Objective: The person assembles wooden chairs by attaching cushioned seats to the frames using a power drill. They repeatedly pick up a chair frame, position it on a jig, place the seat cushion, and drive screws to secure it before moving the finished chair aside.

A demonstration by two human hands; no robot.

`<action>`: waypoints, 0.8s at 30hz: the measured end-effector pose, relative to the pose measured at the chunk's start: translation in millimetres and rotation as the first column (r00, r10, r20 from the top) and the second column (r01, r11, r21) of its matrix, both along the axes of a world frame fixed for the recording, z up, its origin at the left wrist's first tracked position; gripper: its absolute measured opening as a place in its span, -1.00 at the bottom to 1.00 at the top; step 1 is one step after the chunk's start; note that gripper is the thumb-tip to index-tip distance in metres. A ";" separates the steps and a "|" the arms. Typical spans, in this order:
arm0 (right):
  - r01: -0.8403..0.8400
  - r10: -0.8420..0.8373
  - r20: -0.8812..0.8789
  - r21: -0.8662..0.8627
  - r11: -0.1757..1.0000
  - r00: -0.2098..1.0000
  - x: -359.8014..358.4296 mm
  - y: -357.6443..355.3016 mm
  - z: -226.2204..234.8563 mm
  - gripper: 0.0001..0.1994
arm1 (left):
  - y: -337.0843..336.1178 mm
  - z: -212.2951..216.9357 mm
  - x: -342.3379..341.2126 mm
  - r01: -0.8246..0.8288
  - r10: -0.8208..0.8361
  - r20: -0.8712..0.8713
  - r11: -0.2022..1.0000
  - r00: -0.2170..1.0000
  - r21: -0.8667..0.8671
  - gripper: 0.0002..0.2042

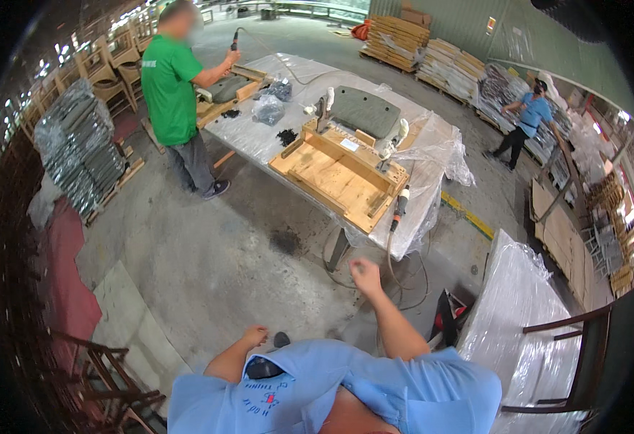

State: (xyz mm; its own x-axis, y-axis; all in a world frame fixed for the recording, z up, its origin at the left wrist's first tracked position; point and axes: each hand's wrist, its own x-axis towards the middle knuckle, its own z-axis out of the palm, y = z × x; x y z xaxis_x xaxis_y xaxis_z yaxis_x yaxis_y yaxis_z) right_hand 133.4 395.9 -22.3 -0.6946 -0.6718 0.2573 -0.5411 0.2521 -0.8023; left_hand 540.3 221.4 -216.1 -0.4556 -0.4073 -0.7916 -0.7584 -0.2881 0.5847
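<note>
My right hand (365, 275) is raised in front of me, short of the table's near corner, its fingers curled in and nothing visible in them. Lower and to the left, my left hand (255, 335) hangs by my body with its fingers loosely closed, touching nothing. On the plastic-covered table (248, 137) lies a wooden jig (339, 177) with raised rails and clamps. A grey padded seat panel (365, 112) rests at its far side. Nearest my right hand on the tabletop is a power screwdriver (400, 206), its hose (389, 253) drooping off the edge.
At the table's far left, a co-worker in green (169, 87) holds another driver (234, 43). Wrapped panels (78, 145) stand on a pallet at left. A plastic-wrapped stack (519, 311) and a dark chair (584, 354) are close on my right. Another person (530, 116) stands far right.
</note>
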 end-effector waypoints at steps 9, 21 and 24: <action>0.360 0.214 0.724 -0.549 0.754 0.656 -229.1 -254.7 128.2 -0.81 | -176.5 4.0 110.7 -0.630 0.631 0.092 0.776 0.771 -0.044 -0.85; 0.879 0.272 0.960 -0.070 0.471 -0.070 -604.5 -515.5 -1.1 -0.17 | -278.6 40.4 -109.0 -0.172 0.173 0.003 0.981 0.985 -0.091 -0.77; 0.878 0.264 0.952 0.007 0.479 -0.152 -637.0 -544.9 -36.6 -0.18 | -340.8 56.6 -164.4 -0.333 0.328 -0.057 0.931 0.943 -0.147 -0.75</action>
